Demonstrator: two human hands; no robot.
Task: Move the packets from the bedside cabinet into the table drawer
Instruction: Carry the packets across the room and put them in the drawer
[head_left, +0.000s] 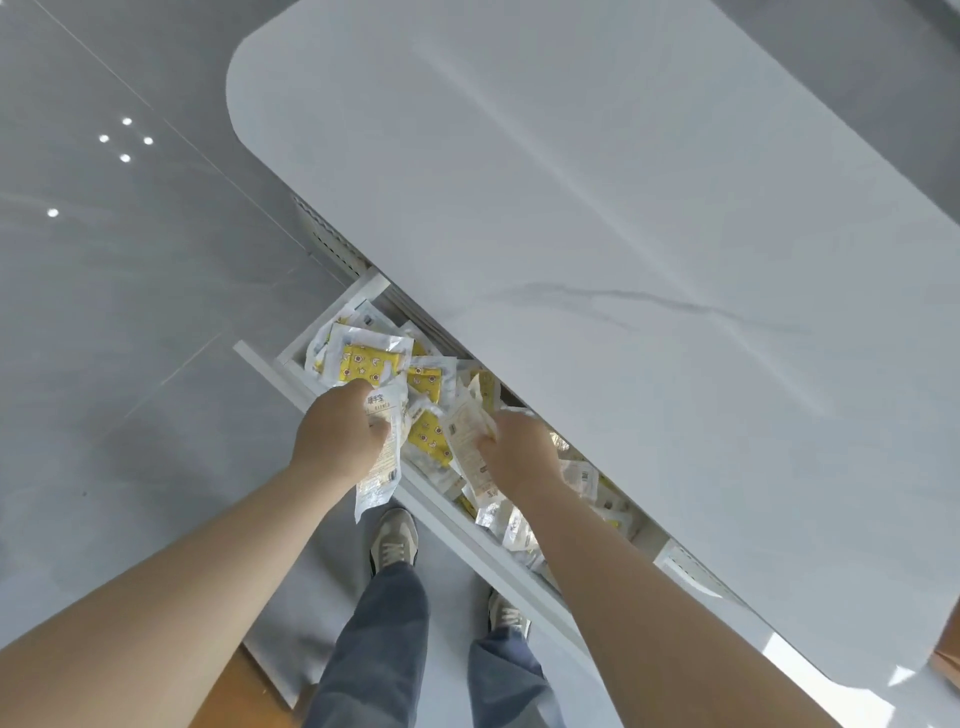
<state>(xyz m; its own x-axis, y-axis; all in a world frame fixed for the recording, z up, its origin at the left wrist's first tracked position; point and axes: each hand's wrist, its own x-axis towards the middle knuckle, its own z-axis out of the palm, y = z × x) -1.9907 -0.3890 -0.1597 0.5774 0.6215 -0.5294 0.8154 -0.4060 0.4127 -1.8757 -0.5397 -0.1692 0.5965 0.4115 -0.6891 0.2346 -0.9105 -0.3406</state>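
Note:
A white table drawer (291, 387) is pulled out from under the white marble tabletop (597, 218). It holds several clear packets with yellow patterned inserts (370, 358). My left hand (337, 428) grips a white printed packet (382, 457) that hangs over the drawer's front edge. My right hand (519, 449) grips another pale packet (467, 436) just above the pile in the drawer. The bedside cabinet is out of view.
The tabletop covers the back half of the drawer. Glossy grey floor tiles (130, 312) lie to the left. My legs in blue jeans and my two sneakers (393, 538) stand right in front of the drawer. A strip of wooden flooring (228, 691) shows at the bottom.

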